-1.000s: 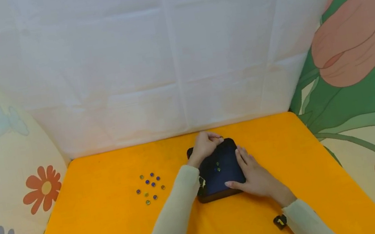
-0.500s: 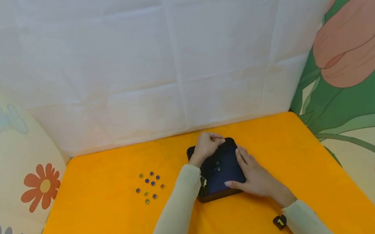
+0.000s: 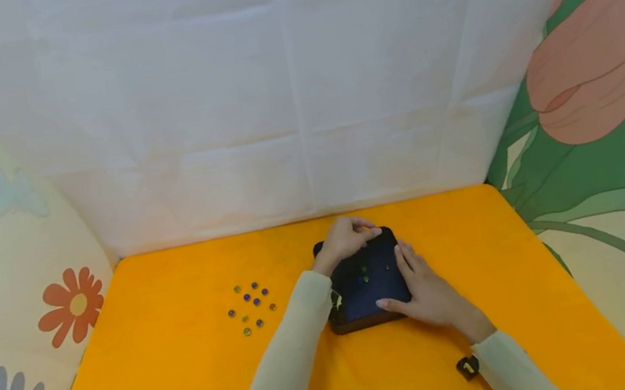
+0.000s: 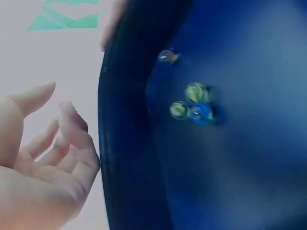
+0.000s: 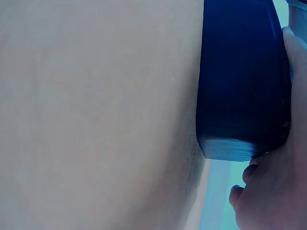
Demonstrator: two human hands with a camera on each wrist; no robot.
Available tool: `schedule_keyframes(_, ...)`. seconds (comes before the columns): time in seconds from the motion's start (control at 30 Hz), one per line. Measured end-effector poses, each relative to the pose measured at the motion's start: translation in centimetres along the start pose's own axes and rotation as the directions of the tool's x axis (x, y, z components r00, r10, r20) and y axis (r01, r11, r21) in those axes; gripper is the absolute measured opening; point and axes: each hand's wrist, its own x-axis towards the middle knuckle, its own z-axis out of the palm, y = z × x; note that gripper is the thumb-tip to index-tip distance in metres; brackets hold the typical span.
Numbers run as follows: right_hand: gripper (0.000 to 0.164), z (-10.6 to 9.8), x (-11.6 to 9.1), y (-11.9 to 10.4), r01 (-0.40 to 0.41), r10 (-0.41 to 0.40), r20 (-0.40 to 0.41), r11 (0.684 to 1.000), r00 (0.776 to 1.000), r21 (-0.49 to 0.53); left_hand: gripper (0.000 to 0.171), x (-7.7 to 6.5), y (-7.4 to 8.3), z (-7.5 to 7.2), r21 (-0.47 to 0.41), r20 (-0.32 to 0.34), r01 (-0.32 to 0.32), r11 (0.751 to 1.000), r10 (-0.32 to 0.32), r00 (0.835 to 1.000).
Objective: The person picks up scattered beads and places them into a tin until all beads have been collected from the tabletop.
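A dark square tray (image 3: 375, 291) with a bluish floor stands on the table. My left hand (image 3: 347, 237) is over its far rim; in the left wrist view its fingers (image 4: 72, 148) are loosely bent, the thumb apart, with nothing between them. Inside the tray lie two yellow-green marbles (image 4: 195, 92) and a blue marble (image 4: 200, 114) in a cluster. A clear marble with a reddish tint (image 4: 168, 56) lies apart by the wall. My right hand (image 3: 431, 292) holds the tray's near right corner, thumb over the near rim, fingers along the outer right wall (image 5: 242, 86).
Several loose glass marbles (image 3: 257, 302), blue, greenish and amber, lie spread on the yellow tabletop (image 3: 170, 384) left of the tray. A white sheet (image 3: 210, 102) hangs behind the table, with flower-printed cloth (image 3: 601, 64) at the sides.
One more marble shows inside the tray near its right wall. My left hand has shifted slightly right at the far rim, its thumb and fingers now apart. My right hand stays on the tray.
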Motion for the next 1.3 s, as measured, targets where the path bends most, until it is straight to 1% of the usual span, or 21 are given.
schedule_keyframes(0.13,0.121,0.0,0.1,0.0,-0.002,0.002,0.001,1.0,1.0,-0.008,0.033,-0.4,0.8,-0.5,-0.022,0.06,-0.007,1.0,0.009,0.998)
schedule_keyframes(0.37,0.122,0.0,0.0,0.3,0.005,-0.005,0.006,1.0,1.0,-0.013,0.042,-1.3,1.4,-1.6,0.015,0.175,-0.05,0.999,0.047,0.983)
schedule_keyframes(0.47,0.123,0.0,0.0,0.3,0.001,-0.001,0.001,1.0,1.0,-0.014,0.041,-2.1,1.5,-2.3,0.015,0.189,-0.064,0.998,0.06,0.98)
schedule_keyframes(0.67,0.124,0.1,0.1,0.3,0.0,0.0,0.0,1.0,1.0,-0.011,0.036,-4.4,0.8,-3.5,0.037,0.16,-0.101,0.994,0.094,0.983)
schedule_keyframes(0.83,0.125,0.3,0.1,0.3,-0.01,0.01,0.008,1.0,1.0,-0.008,0.032,-6.4,-0.4,-4.6,0.053,0.118,-0.103,0.993,0.096,0.988)
schedule_keyframes(0.9,0.124,0.4,0.1,0.3,-0.011,0.012,0.007,1.0,1.0,-0.011,0.033,-7.2,-0.9,-5.0,0.045,0.104,-0.104,0.994,0.099,0.99)
schedule_keyframes(1.07,0.125,0.4,0.0,0.3,-0.019,0.019,-0.006,1.0,1.0,-0.017,0.038,-9.1,-1.9,-6.2,0.004,0.073,-0.069,0.998,0.068,0.995)
schedule_keyframes(1.13,0.124,0.4,0.0,0.3,-0.02,0.02,-0.007,1.0,1.0,-0.018,0.038,-10.0,-2.2,-6.6,-0.016,0.05,-0.028,0.999,0.029,0.998)
schedule_keyframes(1.3,0.124,0.3,-0.1,0.2,-0.012,0.012,-0.008,1.0,1.0,-0.012,0.04,-12.0,-3.3,-7.4,-0.045,-0.01,0.033,0.998,-0.033,0.999)
